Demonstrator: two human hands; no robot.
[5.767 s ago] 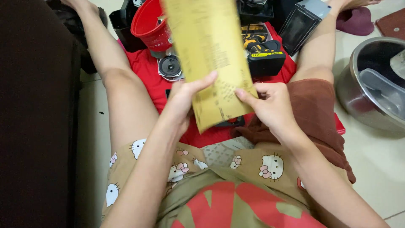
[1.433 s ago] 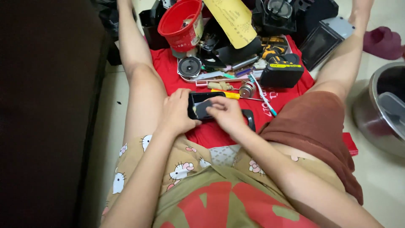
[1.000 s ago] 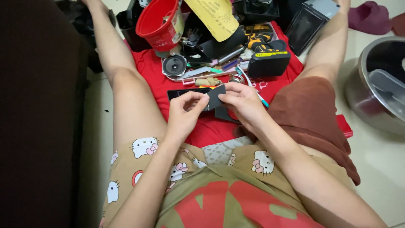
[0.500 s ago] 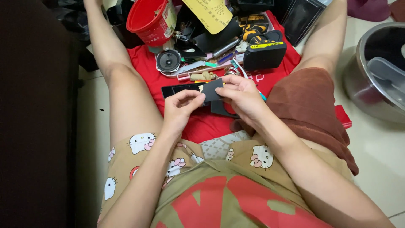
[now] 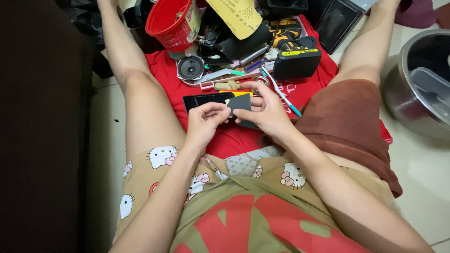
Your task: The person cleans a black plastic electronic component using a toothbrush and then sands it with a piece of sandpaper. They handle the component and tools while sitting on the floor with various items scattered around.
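Note:
I sit on the floor with my legs spread over a red cloth [image 5: 307, 91]. My left hand [image 5: 205, 122] and my right hand [image 5: 266, 110] meet over it, both pinching a small dark grey flat card [image 5: 239, 104] between the fingertips. Just beyond the card a black phone-like slab [image 5: 206, 100] lies flat on the cloth. A brown towel [image 5: 349, 117] is draped over my right thigh.
Beyond my hands lie a small round speaker [image 5: 191, 68], a red bucket [image 5: 172, 21], a yellow envelope [image 5: 236, 16], a black and yellow battery pack [image 5: 296, 60], pens and small tools. A steel pot [image 5: 417, 84] stands at right, dark furniture [image 5: 42, 126] at left.
The yellow envelope left my hands and now rests among the clutter. My hands went to the black slab, then lifted a small dark card between the fingertips of both hands.

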